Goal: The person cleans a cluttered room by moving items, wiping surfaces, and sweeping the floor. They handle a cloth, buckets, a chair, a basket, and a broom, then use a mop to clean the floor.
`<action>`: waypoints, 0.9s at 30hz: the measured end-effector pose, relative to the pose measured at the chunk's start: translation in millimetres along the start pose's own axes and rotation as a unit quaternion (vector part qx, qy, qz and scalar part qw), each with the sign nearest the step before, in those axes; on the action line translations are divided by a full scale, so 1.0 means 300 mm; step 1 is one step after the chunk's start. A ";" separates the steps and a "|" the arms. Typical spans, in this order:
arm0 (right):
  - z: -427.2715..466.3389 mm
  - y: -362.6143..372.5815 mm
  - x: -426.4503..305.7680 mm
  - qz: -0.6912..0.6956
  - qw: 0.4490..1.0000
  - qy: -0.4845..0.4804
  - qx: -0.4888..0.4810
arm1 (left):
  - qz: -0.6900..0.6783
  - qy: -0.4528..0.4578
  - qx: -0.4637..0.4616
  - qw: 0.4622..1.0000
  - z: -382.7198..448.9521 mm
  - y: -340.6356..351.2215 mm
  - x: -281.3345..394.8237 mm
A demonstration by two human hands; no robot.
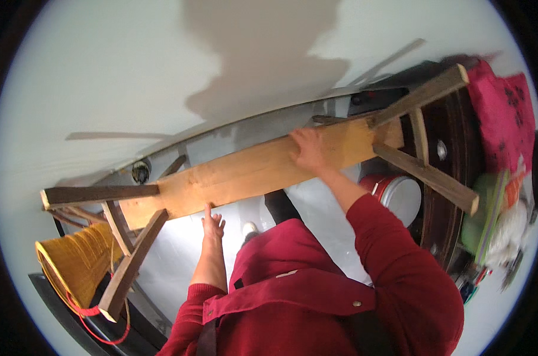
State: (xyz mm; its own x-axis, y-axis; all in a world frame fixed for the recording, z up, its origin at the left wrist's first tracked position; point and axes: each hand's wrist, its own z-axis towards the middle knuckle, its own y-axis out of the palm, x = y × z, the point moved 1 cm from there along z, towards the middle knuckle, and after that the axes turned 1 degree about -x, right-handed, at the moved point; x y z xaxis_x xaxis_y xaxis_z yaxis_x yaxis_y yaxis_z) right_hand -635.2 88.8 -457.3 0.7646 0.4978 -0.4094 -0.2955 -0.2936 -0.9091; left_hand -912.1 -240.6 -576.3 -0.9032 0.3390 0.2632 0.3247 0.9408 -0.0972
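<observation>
A long wooden bench is upside down across the view before me, its pale underside facing up and its dark legs pointing up at both ends. My right hand lies on the underside right of the middle, the fingers spread over the far edge and slightly blurred. At the near edge, left of the middle, my left hand touches the plank with a fingertip, the other fingers loosely curled. What holds the bench up cannot be told.
A wall stands beyond the bench. At left are a yellow conical drum-like object with a red cord and a black curved object. At right, a red container with a pale lid sits by a dark wooden drawer unit bearing pink cloth.
</observation>
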 end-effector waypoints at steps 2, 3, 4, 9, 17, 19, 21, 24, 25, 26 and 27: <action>-0.156 0.002 -0.117 0.029 0.999 0.038 0.006 | 0.098 0.050 0.013 0.994 -0.127 -0.012 -0.020; -0.235 0.005 -0.165 0.035 0.998 0.054 -0.015 | 0.150 0.062 -0.030 0.986 -0.151 -0.043 -0.019; -0.325 0.014 -0.210 0.075 0.995 0.066 0.001 | 0.201 0.075 -0.073 0.974 -0.168 -0.076 -0.024; -0.856 0.016 -0.301 0.078 0.935 0.155 -0.309 | 0.491 0.178 -0.243 0.817 -0.322 -0.218 -0.034; -1.739 0.077 -0.240 0.074 0.894 0.359 -0.259 | 0.553 0.212 -0.207 0.779 -0.296 -0.693 0.111; -1.852 0.011 -0.319 0.134 0.870 0.426 -0.211 | 0.655 0.282 -0.182 0.677 -0.072 -0.906 0.157; -1.959 -0.009 -0.389 0.172 0.848 0.478 -0.151 | 0.728 0.280 -0.165 0.603 -0.063 -1.005 0.191; -2.096 0.009 -0.463 0.171 0.848 0.496 -0.069 | 0.774 0.271 -0.176 0.545 -0.083 -1.054 0.208; -2.127 0.030 -0.480 0.160 0.853 0.494 -0.057 | 0.786 0.267 -0.184 0.527 -0.092 -1.039 0.208; -2.172 0.056 -0.502 0.151 0.855 0.494 -0.047 | 0.795 0.268 -0.194 0.509 -0.106 -1.010 0.204; -2.196 0.072 -0.531 0.174 0.849 0.498 -0.017 | 0.801 0.269 -0.204 0.494 -0.120 -0.977 0.202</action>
State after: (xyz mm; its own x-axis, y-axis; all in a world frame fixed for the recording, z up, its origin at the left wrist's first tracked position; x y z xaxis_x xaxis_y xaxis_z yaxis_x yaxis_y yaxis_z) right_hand -386.2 -534.4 -360.7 0.7444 -0.5567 -0.3686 -0.5989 -0.3127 -0.7372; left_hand -1052.0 -495.5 -497.2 0.7753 0.4971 0.3897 0.6301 -0.6520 -0.4218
